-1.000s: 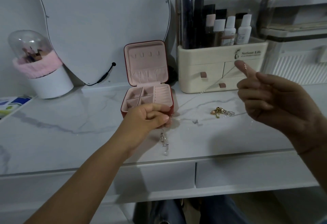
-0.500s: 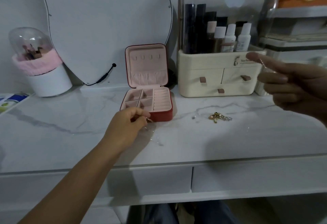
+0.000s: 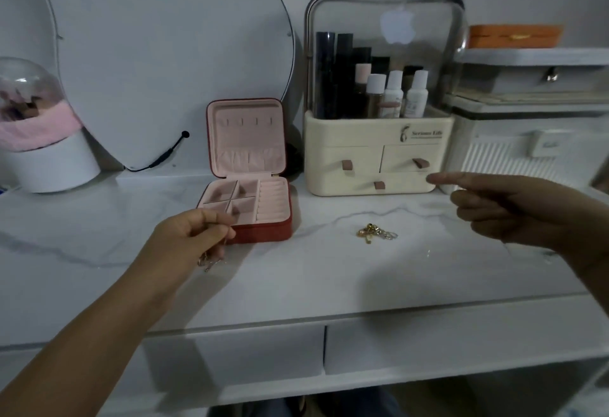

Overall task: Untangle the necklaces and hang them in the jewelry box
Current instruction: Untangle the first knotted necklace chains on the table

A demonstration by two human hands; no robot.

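Head view: the left hand (image 3: 194,235) is just in front of the one red jewelry box (image 3: 263,232). Its fingers (image 3: 217,218) are curled and pinch a thin necklace (image 3: 209,263) that hangs below the hand. The right hand (image 3: 514,209) points one finger, and the others are curled. I cannot tell if it holds anything. The box is open and has four hooks (image 3: 248,121) in its lid. One small pile of chains (image 3: 375,233) lies on the tabletop (image 3: 296,278) between the two hands.
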